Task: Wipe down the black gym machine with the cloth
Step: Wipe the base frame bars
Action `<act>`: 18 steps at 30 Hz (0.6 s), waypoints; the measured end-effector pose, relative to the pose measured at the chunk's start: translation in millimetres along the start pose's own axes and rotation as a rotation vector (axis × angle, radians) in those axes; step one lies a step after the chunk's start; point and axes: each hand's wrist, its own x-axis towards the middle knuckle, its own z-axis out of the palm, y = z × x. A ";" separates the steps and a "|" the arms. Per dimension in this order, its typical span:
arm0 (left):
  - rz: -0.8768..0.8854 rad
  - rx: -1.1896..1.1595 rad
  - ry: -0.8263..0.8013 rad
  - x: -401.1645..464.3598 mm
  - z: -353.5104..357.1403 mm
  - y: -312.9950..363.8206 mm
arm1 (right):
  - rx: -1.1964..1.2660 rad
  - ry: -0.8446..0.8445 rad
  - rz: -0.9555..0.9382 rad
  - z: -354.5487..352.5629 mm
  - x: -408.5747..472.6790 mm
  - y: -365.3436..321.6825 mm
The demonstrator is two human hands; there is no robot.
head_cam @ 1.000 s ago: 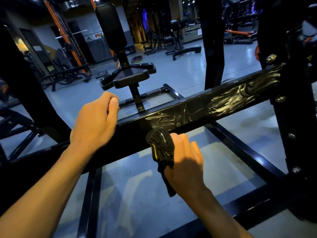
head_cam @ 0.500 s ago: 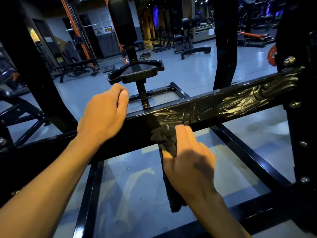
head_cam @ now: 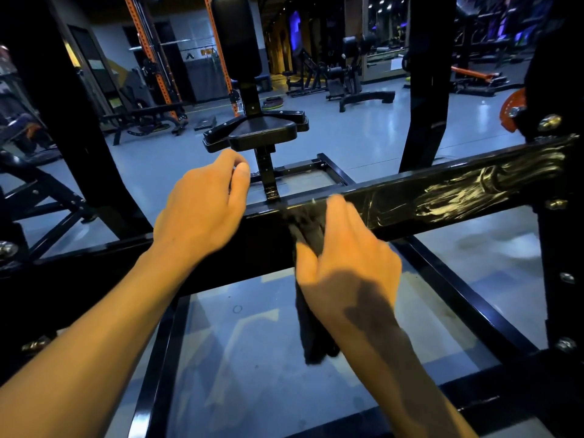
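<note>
Two hands work at one black crossbar (head_cam: 395, 205) of the gym machine, a long rail running from lower left to upper right across the view. The dark cloth (head_cam: 308, 235) is draped over the near face of that rail at about its middle, its upper part pressed against the metal and its tail hanging down below the bar toward the floor (head_cam: 252, 358). The right hand (head_cam: 344, 263) presses the cloth to the rail, fingers lying fairly straight up over it with the fingertips near the bar's top edge and the thumb pinching the fabric from the side. The left hand (head_cam: 202, 210) sits just to the left of the cloth, fingers curled over the top of the same bar as a brace; whether they close fully around it is hidden behind the rail.

To the right of the cloth, the bar carries pale smeared streaks (head_cam: 467, 188) reaching up to the bolted upright post (head_cam: 556, 216); to the left, under the left hand, the bar looks plain dark. The bar's long axis therefore sets the wiping direction, and the right hand, already on the cloth, appears best placed to run along it, likely toward the streaked stretch. Beyond the rail stand a padded seat (head_cam: 262, 131) and other gym equipment, well apart from the hands.
</note>
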 end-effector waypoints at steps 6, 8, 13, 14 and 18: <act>-0.029 -0.035 0.013 -1.8 -2.1 0.1 | 0.041 -0.052 0.025 -6.7 15.3 -7.0; -0.029 -0.043 0.014 -2.2 -0.4 -0.9 | 0.085 -0.084 0.069 -1.4 -5.5 2.1; -0.026 -0.047 0.014 -0.5 0.8 -5.6 | 0.082 -0.083 0.089 6.6 -16.1 4.0; -0.027 -0.051 0.015 0.3 1.1 -6.3 | 0.064 -0.062 0.058 5.8 -11.8 0.9; -0.021 -0.055 0.023 -0.3 0.3 -6.2 | -0.024 0.019 -0.016 -8.0 26.0 -14.6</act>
